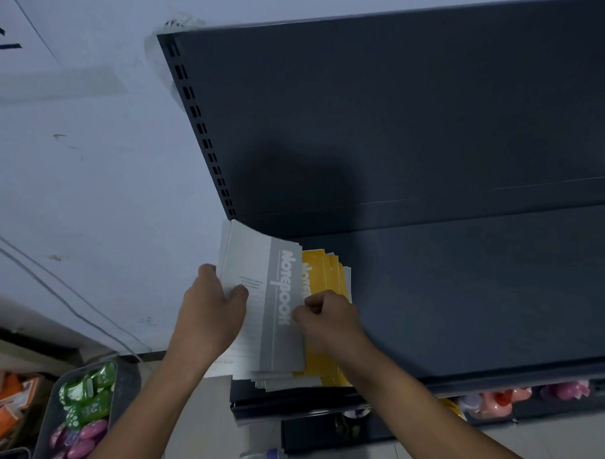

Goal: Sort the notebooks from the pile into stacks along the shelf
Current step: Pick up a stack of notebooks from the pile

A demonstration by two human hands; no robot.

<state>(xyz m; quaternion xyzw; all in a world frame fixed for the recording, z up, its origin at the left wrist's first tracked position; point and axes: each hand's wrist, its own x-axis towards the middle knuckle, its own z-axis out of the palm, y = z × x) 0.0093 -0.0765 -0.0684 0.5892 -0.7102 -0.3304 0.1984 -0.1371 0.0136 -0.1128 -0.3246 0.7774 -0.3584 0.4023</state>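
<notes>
A pile of notebooks lies at the left end of the dark shelf [463, 286]. On top is a grey and white notebook [279, 273] with "Notebook" printed on it, its far corner curling up. Yellow notebooks [327, 268] show beneath and to its right. My left hand [210, 315] grips the grey notebook's left edge, thumb on the cover. My right hand [329, 316] pinches the right edge of the grey notebook, fingers curled. Lower notebooks in the pile are mostly hidden.
The shelf's dark back panel [400, 129] rises behind the pile, and a pale wall [91, 153] is at the left. A grey bin [82, 410] of green and pink packs sits low left, by orange boxes [3, 401]. Pink items [501, 397] lie on the shelf below.
</notes>
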